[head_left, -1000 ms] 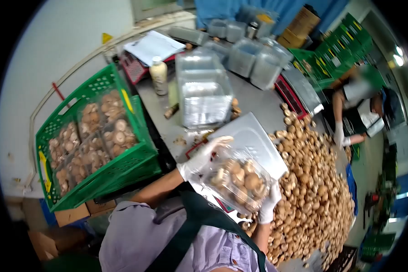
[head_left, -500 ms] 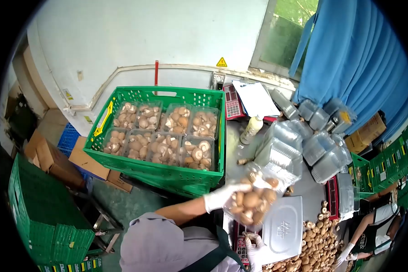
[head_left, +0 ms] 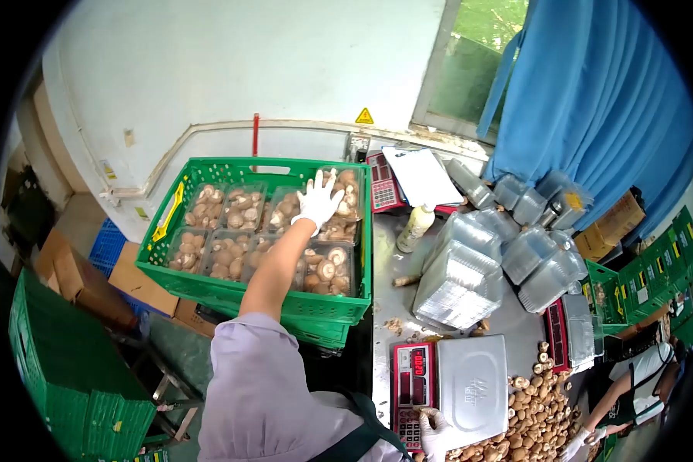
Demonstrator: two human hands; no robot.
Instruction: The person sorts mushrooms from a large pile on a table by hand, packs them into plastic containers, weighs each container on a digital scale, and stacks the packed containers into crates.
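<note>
My left hand, in a white glove, reaches over the green crate. Its fingers are spread and rest at the left side of a clear mushroom container in the far right corner. Several more containers of brown mushrooms, such as one at the near right, fill the crate in rows. Low in the view, my gloved right hand is curled beside the keypad of a red scale. Its fingertips press together around something small that I cannot make out. The scale's pan holds nothing, and its digits are lit.
Loose mushrooms are heaped right of the scale. Stacked clear containers, a bottle and a clipboard occupy the metal table. Another person's gloved hand is at the heap's right edge. Green crates stand at left.
My left hand has carried a mushroom container from above the scale up and left into the crate's far right corner; its fingers are now spread. My right hand stays by the keypad.
</note>
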